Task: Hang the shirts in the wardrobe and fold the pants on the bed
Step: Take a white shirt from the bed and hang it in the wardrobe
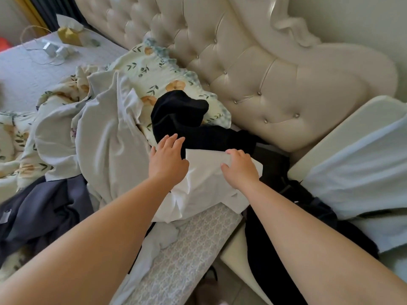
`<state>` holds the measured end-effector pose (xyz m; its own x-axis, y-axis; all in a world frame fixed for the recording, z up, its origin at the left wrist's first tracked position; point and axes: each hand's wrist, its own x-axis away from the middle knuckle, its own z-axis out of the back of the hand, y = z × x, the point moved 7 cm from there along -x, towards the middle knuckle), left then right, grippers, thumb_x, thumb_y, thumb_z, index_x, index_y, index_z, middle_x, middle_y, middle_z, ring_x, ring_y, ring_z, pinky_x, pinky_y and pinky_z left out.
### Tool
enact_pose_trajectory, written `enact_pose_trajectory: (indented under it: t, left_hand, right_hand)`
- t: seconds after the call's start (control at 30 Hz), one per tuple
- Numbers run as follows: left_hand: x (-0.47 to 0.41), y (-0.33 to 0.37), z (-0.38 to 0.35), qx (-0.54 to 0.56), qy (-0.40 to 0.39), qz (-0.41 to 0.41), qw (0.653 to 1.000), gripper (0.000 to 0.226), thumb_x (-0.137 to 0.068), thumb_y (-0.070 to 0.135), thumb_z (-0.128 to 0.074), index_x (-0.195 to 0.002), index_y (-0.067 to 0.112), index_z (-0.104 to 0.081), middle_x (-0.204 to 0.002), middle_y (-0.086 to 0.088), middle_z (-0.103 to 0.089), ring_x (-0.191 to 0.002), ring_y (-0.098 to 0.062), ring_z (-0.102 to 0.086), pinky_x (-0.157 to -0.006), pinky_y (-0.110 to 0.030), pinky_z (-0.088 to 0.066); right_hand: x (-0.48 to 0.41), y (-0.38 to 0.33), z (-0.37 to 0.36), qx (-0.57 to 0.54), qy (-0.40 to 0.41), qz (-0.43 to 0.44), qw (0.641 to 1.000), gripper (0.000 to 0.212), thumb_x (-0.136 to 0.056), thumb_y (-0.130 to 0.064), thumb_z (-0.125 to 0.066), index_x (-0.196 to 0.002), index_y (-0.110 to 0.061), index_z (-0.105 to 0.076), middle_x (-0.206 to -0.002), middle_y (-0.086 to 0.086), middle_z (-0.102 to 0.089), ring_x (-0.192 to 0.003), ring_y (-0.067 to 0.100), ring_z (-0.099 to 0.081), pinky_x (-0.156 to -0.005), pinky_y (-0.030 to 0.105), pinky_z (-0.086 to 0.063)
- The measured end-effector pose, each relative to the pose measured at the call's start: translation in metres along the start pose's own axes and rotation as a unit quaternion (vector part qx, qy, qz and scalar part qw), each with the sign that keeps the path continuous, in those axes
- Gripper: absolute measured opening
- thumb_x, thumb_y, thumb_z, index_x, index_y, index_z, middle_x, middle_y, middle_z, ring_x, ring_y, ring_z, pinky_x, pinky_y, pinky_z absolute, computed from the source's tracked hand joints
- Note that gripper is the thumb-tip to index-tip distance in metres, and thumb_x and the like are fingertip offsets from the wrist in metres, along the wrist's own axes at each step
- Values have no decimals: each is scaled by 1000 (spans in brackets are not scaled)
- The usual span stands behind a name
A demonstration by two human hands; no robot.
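White shirt [204, 190] beneath both hands [168, 158] [240, 169]

- Headboard [264, 84]: glossy cream, diamond tufting with silver buttons.
- Pillow [167, 71], against the headboard: pale cream with orange blossoms, green leaf sprigs and a blue-green frilled border.
- Black garment [182, 115], just below the headboard: plain black.
- White garment [209, 172], farther out from the headboard: plain white.
- Pale grey garment [110, 133], left of the headboard: plain.
- Dark garment [44, 208], well away from the headboard: slate grey.
- Mattress [193, 234]: white, grey lattice print.
- Cloth [352, 168], right of the headboard: pale blue.
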<state>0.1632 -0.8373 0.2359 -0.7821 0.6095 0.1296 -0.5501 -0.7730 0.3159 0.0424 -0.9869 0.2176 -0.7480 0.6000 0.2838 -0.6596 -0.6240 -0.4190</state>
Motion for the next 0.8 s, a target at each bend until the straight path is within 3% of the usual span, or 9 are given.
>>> enact_pose_trajectory:
  t: [0.2, 0.43, 0.6, 0.7, 0.8]
  left_hand:
    - [-48, -11, -36, 7, -24, 27, 999, 61, -94, 26, -49, -149, 24, -24, -158, 2, -18, -147, -18, -6, -119, -44, -11]
    - [-86, -37, -71, 37, -42, 76, 996, 56, -97, 37, -43, -148, 22, -27, -157, 1, -22, -146, -20, -12, -118, -43, -14]
    - [-102, -48, -73, 87, -12, 80, 993, 51, -96, 29, -47, -145, 21, -35, -151, 2, -33, -141, -18, -24, -114, -41, -27]
    - [-106, -41, -67, 86, 23, 29, 996, 46, -96, 25, -46, -142, 23, -41, -146, 4, -41, -138, -17, -30, -111, -37, -31]
    - [-108, -44, -69, 127, 13, 66, 990, 43, -98, 32, -45, -140, 24, -43, -143, 4, -45, -133, -18, -37, -105, -38, -38]
  right_hand:
    - [-61, 9, -23, -23, -29, -10, 999, 48, -93, -26, -49, -138, -19, -37, -139, 4, -39, -127, 24, -35, -100, 38, -37]
    - [-132, -3, -28, -22, 7, 0, 1000, 49, -92, -24, -52, -139, -19, -38, -141, 4, -37, -127, 23, -34, -96, 38, -40]
    - [-164, -12, -36, 8, 16, 5, 1000, 63, -88, -32, -60, -143, -25, -32, -143, 1, -30, -131, 23, -27, -99, 37, -36]
    - [-171, -17, -51, 48, -14, 11, 999, 43, -88, -36, -60, -129, -25, -51, -140, 0, -36, -128, 23, -30, -98, 35, -32]
    - [-166, -20, -61, 33, 7, 31, 999, 18, -93, -29, -55, -108, -22, -61, -122, 1, -52, -117, 24, -40, -86, 33, -33]
